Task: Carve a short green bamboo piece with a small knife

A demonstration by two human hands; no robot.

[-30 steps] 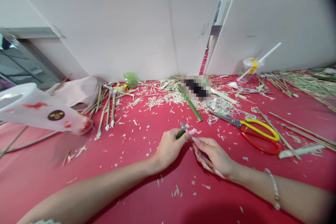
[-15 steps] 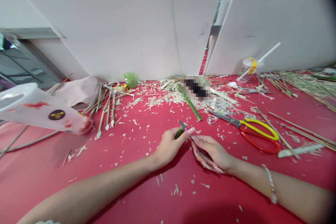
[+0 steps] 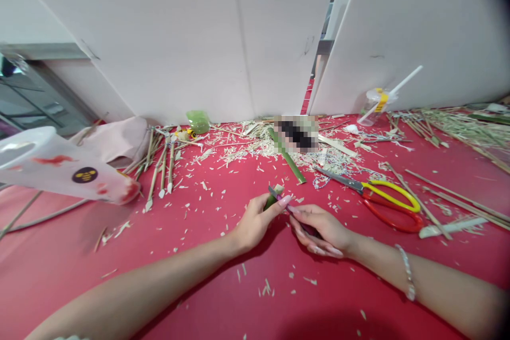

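Across a red-covered worktable [image 3: 119, 297] strewn with pale bamboo shavings [image 3: 247, 151], a person's left hand [image 3: 255, 223] grips a short green bamboo piece [image 3: 272, 200] just above the table's middle, its fingers curled together and clamped around it. The right hand [image 3: 322, 231] closes its long-nailed fingers [image 3: 322, 249] on a small knife [image 3: 307, 229], whose narrow blade reaches the top of the bamboo piece; the two hands nearly touch there. A beaded bracelet [image 3: 407, 272] circles the right wrist.

Beyond the hands lies a long green bamboo strip [image 3: 287, 158], and to the right rest scissors [image 3: 390, 204] with yellow and red handles, beside loose bamboo sticks [image 3: 458, 204]. Sharpened sticks [image 3: 161, 172] lie to the left, near a white plastic bag [image 3: 59, 167] with red stains and a black sticker. A clear plastic cup [image 3: 374, 107] with a white straw stands before white partition boards [image 3: 159, 42].
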